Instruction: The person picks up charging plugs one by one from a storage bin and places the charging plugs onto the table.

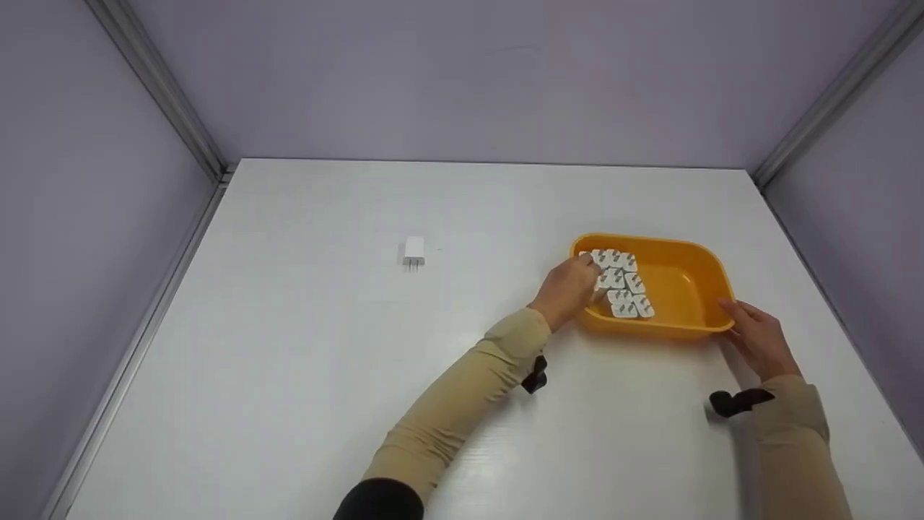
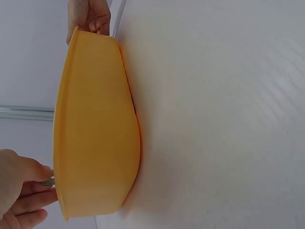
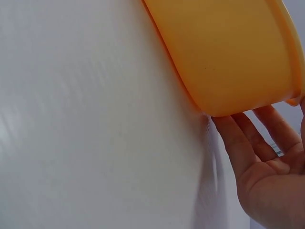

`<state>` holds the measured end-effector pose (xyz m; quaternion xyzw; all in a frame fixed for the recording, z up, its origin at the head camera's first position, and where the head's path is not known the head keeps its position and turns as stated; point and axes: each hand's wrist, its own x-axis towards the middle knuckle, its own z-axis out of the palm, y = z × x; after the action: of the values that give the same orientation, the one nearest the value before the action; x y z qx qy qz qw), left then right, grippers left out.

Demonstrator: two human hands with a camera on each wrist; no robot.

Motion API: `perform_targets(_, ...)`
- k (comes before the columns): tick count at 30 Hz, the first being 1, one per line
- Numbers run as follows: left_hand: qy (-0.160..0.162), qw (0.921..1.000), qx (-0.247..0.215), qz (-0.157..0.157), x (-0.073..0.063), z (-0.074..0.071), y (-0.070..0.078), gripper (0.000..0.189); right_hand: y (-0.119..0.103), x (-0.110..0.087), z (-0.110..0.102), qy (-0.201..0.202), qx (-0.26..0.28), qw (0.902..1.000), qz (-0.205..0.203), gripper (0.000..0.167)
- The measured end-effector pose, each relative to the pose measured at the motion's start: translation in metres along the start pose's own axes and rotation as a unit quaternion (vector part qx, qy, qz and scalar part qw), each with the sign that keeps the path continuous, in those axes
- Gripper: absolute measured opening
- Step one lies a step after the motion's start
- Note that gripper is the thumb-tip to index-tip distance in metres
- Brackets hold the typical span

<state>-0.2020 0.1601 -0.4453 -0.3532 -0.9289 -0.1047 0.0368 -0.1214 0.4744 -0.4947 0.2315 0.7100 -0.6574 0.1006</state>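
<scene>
The orange plastic tray stands at the right of the table. Several white charger plugs lie in its left half with their metal prongs up. Over the left end of the tray, my left hand pinches a charger plug, mostly hidden by the fingers; a metal prong shows between thumb and fingers in the left wrist view. My right hand grips the tray's right end, thumb on the rim. In the right wrist view its fingers touch the outer wall.
One more white charger plug lies alone on the white table, left of the tray, prongs toward me. Pale walls with grey metal corner strips enclose the table at the back and both sides.
</scene>
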Motion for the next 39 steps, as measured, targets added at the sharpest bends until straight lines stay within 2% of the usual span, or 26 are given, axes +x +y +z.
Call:
perform_targets(4, -0.002, 0.9996, -0.025, -0.01, 0.0, -0.006, -0.002, 0.043, -0.002, 0.002, 0.001, 0.015, -0.029, 0.9993, 0.017, 0.093)
perform_targets(8, 0.026, 0.9996, -0.01, 0.009, -0.001, -0.009, -0.006, 0.037, -0.002, 0.002, -0.001, 0.021, -0.063, 0.9974, 0.029, 0.095)
perform_targets(12, 0.038, 0.9991, -0.013, 0.016, -0.002, -0.012, -0.009, 0.032, -0.002, 0.001, -0.002, 0.019, -0.061, 0.9976, 0.028, 0.095)
perform_targets(17, 0.034, 0.999, -0.029, 0.005, -0.006, -0.015, -0.016, 0.028, -0.002, 0.003, 0.001, 0.016, -0.065, 0.9973, 0.031, 0.094)
perform_targets(20, 0.038, 0.9978, -0.054, -0.001, -0.009, -0.015, -0.021, 0.028, -0.002, 0.004, 0.002, 0.019, -0.073, 0.9966, 0.034, 0.094)
perform_targets(22, 0.045, 0.9968, -0.066, 0.003, -0.011, -0.015, -0.025, 0.028, -0.001, 0.003, 0.001, 0.017, -0.061, 0.9977, 0.025, 0.093)
perform_targets(26, 0.056, 0.9963, -0.062, 0.022, -0.015, -0.011, -0.032, 0.031, 0.001, 0.001, -0.002, 0.0, 0.008, 0.9999, -0.009, 0.091)
perform_targets(29, 0.051, 0.9962, -0.063, 0.031, -0.017, -0.008, -0.037, 0.034, 0.001, 0.0, -0.002, -0.01, 0.043, 0.9988, -0.021, 0.092)
perform_targets(34, 0.029, 0.9966, -0.072, 0.028, -0.02, -0.008, -0.039, 0.036, 0.001, 0.003, 0.0, 0.002, 0.017, 0.9998, -0.005, 0.092)
perform_targets(39, 0.001, 0.9958, -0.088, 0.027, -0.02, -0.009, -0.04, 0.046, 0.001, 0.005, 0.0, 0.011, -0.001, 0.9999, 0.0, 0.092)
